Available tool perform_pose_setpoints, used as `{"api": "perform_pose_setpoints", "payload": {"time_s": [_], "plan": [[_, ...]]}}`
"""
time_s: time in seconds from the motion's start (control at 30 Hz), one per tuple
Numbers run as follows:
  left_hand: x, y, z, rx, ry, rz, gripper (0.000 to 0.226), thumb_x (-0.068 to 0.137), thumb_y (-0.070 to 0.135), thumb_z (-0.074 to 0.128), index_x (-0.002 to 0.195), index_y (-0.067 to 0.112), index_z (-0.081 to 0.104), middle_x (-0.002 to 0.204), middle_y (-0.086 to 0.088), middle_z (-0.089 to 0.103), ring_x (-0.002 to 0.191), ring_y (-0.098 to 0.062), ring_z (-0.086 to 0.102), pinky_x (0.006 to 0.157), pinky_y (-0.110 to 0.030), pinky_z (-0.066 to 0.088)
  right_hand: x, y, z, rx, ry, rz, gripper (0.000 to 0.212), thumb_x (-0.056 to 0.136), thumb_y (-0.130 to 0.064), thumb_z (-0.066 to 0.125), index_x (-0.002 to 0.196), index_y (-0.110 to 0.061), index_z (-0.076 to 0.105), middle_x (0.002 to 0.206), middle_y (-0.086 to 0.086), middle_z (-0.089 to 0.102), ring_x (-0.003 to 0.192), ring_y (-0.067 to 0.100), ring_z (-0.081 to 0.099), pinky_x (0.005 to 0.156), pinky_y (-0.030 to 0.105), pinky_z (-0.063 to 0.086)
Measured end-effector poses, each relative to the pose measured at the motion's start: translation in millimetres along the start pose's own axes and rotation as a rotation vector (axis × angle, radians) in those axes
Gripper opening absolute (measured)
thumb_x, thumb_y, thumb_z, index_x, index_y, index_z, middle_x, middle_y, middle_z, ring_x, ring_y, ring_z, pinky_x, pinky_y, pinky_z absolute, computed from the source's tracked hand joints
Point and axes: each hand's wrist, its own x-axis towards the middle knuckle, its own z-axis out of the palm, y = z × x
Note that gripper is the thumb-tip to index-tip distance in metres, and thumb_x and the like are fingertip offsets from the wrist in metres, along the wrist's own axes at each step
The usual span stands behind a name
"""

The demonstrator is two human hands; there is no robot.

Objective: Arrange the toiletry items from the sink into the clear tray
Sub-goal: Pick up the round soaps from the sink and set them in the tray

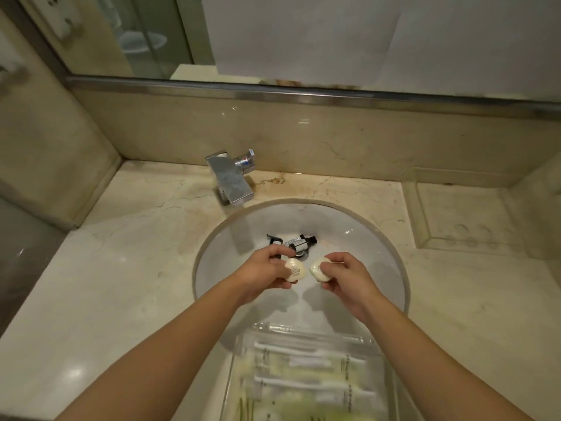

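Observation:
Both hands are over the round white sink [379, 253]. My left hand [264, 271] grips a wrapped round soap [294, 270]. A second wrapped round soap [318, 270] is held in my right hand [346, 276]. Behind the hands, near the drain, lie small dark-capped tubes and bottles [299, 242], partly hidden by my left fingers. The clear tray [239, 360] sits at the sink's near edge and holds several white wrapped sticks and packets, blurred.
A chrome faucet [232, 177] stands at the back left of the basin. The marble counter [121, 268] spreads to both sides. A recessed marble ledge [461, 214] lies at the right. A mirror [273, 41] runs along the back wall.

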Motion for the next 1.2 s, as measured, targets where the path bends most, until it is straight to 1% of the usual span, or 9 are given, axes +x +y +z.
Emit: {"api": "perform_pose_setpoints", "payload": {"time_s": [0.13,0.3,0.5,0.67,0.77,0.87,0.93,1.0,1.2], "plan": [[-33,2,2,0.026,-0.065,0.024,0.029,0.082,-0.013,0.059,0.102,0.009,0.060,0.099,-0.014,0.065,0.085,-0.026,0.066,0.072,-0.028,0.060,-35,-1,4,0.022,0.007,-0.038,0.016,0.088,0.000,0.059,0.102,-0.006,0.057,0.096,0.017,0.064,0.075,0.025,0.064,0.063,0.028,0.052],[-67,-4,3,0.012,-0.119,0.063,0.029,0.081,-0.016,0.059,0.094,0.009,0.055,0.101,-0.021,0.060,0.091,-0.033,0.065,0.076,-0.034,0.061,-75,7,10,0.075,0.011,-0.031,0.015,0.093,-0.005,0.055,0.107,-0.003,0.060,0.096,0.018,0.065,0.070,0.024,0.067,0.061,0.027,0.055],[-92,-17,7,0.188,-0.202,0.133,0.026,0.080,-0.013,0.063,0.089,0.011,0.055,0.082,-0.007,0.066,0.080,-0.021,0.065,0.078,-0.034,0.057,-116,20,16,0.132,0.016,0.051,0.013,0.095,-0.003,0.046,0.102,-0.001,0.057,0.101,0.023,0.060,0.074,0.034,0.068,0.061,0.032,0.060],[-106,-32,16,0.292,-0.185,0.215,0.032,0.075,-0.019,0.062,0.080,0.012,0.059,0.104,-0.017,0.067,0.091,-0.023,0.064,0.086,-0.032,0.053,-140,27,17,0.196,0.022,0.045,0.015,0.095,0.001,0.044,0.106,0.003,0.054,0.098,0.024,0.059,0.072,0.034,0.068,0.061,0.029,0.061],[-113,-39,17,0.305,-0.178,0.166,0.030,0.075,-0.017,0.059,0.078,0.012,0.063,0.098,-0.021,0.063,0.085,-0.024,0.060,0.082,-0.036,0.052,-149,33,15,0.157,0.021,0.034,0.014,0.094,0.002,0.049,0.104,0.002,0.057,0.100,0.022,0.060,0.076,0.030,0.067,0.063,0.029,0.060],[-120,-44,16,0.253,-0.210,0.114,0.025,0.079,-0.014,0.059,0.080,0.010,0.064,0.087,-0.011,0.059,0.076,-0.019,0.058,0.075,-0.028,0.051,-154,41,12,0.123,0.018,0.007,0.015,0.092,0.002,0.052,0.106,0.001,0.059,0.107,0.023,0.060,0.084,0.030,0.064,0.072,0.032,0.060],[-125,-47,15,0.194,-0.242,0.076,0.024,0.080,-0.015,0.061,0.087,0.008,0.061,0.095,-0.014,0.061,0.081,-0.023,0.064,0.081,-0.033,0.057,-156,45,12,0.095,0.027,-0.007,0.016,0.092,0.001,0.053,0.107,0.001,0.059,0.110,0.022,0.060,0.090,0.030,0.064,0.076,0.034,0.059],[-129,-51,13,0.149,-0.274,0.035,0.030,0.079,-0.016,0.063,0.094,0.008,0.058,0.103,-0.015,0.061,0.082,-0.026,0.067,0.076,-0.033,0.060,-159,47,12,0.072,0.034,-0.010,0.016,0.092,0.001,0.053,0.106,0.000,0.060,0.110,0.021,0.060,0.092,0.029,0.064,0.072,0.032,0.059],[-139,-60,8,0.361,-0.234,0.075,0.044,0.078,-0.018,0.062,0.114,0.007,0.060,0.100,-0.005,0.053,0.085,-0.019,0.061,0.068,-0.022,0.059,-169,61,9,-0.309,0.086,-0.038,0.020,0.090,-0.006,0.052,0.104,-0.017,0.063,0.085,0.008,0.062,0.059,0.017,0.056,0.049,0.025,0.041]]}}
